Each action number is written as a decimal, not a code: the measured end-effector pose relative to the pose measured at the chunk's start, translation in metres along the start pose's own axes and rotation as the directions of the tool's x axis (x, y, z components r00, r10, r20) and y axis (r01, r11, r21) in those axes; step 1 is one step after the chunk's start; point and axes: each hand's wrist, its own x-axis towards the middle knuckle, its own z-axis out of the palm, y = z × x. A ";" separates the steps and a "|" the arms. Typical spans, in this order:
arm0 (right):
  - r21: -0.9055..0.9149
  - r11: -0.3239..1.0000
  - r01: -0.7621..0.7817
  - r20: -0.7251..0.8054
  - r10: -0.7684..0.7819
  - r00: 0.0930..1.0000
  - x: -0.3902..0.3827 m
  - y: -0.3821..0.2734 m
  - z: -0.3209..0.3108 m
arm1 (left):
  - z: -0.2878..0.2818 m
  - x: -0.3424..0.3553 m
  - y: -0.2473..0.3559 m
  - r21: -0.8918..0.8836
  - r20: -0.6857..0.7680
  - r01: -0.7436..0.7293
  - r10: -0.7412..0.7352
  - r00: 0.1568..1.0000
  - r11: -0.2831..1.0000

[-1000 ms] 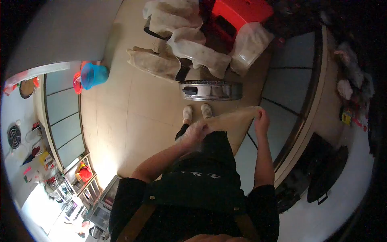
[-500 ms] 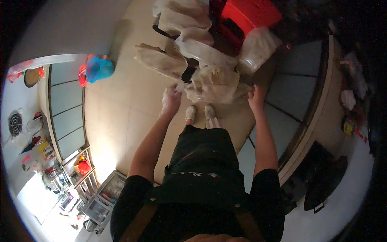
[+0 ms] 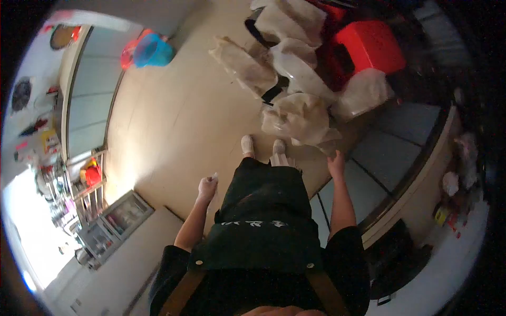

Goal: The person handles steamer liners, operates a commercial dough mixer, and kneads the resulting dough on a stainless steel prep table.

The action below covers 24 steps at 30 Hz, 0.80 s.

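Observation:
My left hand (image 3: 207,185) is closed beside my dark apron, with a small whitish bit at its fingers that I cannot make out. My right hand (image 3: 335,163) is open, its fingers at the lower right edge of a crumpled translucent cover (image 3: 298,118) that lies just beyond my light shoes (image 3: 247,144). Further off, similar pale covers (image 3: 242,63) are draped over objects on the floor (image 3: 163,116), with dark parts showing between them. What lies under the nearest cover is hidden.
A red plastic stool (image 3: 374,45) stands behind the covers. Blue (image 3: 153,52) and red (image 3: 127,55) buckets are by the left cabinets (image 3: 92,95). Pale cabinet doors (image 3: 387,158) run along my right, with a dark wok (image 3: 406,268) above. A metal-framed glass cabinet (image 3: 124,213) stands at lower left.
The translucent sheet from my hands now covers the round steel pan. My left hand has drawn back down and leftward. My view has turned, shifting the floor objects rightward.

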 end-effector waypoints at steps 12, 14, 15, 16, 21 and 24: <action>-0.271 0.960 0.071 0.212 -0.012 0.977 -0.016 -0.065 0.039 | -0.007 -0.081 -0.259 0.304 -0.015 -0.058 0.066 0.998 0.951; -0.268 0.962 0.047 0.241 0.019 0.970 -0.028 -0.079 0.056 | -0.007 -0.087 -0.302 0.475 0.031 -0.136 0.138 0.990 0.869; -0.290 0.957 0.030 0.298 0.060 0.953 -0.031 -0.088 0.070 | -0.003 -0.084 -0.324 0.536 -0.014 -0.173 0.214 0.977 0.826; -0.354 0.935 -0.018 0.300 0.131 0.945 -0.036 -0.097 0.080 | 0.002 -0.080 -0.347 0.597 -0.054 -0.204 0.293 0.955 0.776; -0.306 0.938 0.161 0.446 -0.008 0.895 -0.080 -0.175 0.148 | -0.003 -0.057 -0.435 0.616 -0.071 0.043 0.002 0.997 0.787; -0.228 0.947 0.228 0.535 -0.074 0.842 -0.100 -0.248 0.199 | -0.050 -0.052 -0.446 0.443 -0.198 -0.020 0.119 0.973 0.896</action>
